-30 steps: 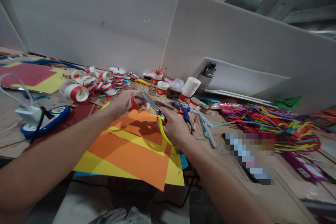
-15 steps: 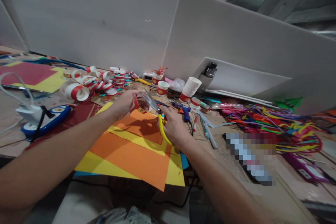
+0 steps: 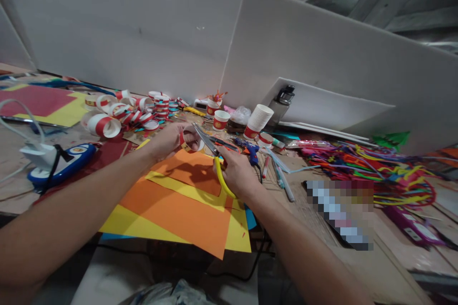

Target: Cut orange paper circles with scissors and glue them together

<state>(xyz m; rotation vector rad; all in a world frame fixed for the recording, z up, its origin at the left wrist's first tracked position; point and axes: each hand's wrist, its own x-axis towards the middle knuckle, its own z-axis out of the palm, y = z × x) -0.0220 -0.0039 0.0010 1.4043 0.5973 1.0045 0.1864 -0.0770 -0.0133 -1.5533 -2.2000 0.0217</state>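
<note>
My left hand point(image 3: 170, 141) grips a red and white paper cup ring point(image 3: 184, 140), cut from a cup, above the coloured sheets. In my right hand point(image 3: 236, 171) is a pair of scissors point(image 3: 222, 178) with yellow handles; the blades are close together and reach the right side of the ring. Whether they touch the paper I cannot tell. Beneath both hands lie orange paper point(image 3: 179, 209) and yellow paper point(image 3: 125, 221), stacked askew.
Cut cup rings point(image 3: 107, 125) pile up at the back left. Behind my hands stand a paper cup point(image 3: 221, 120) and a cup stack point(image 3: 260, 118). A blue glue gun point(image 3: 252, 151) and colourful pipe cleaners point(image 3: 379, 167) lie right. A blue power strip point(image 3: 64, 167) sits left.
The ring in my left hand has turned a little and shifted slightly left. The scissor blades have come closer together; the right hand stays nearly in place.
</note>
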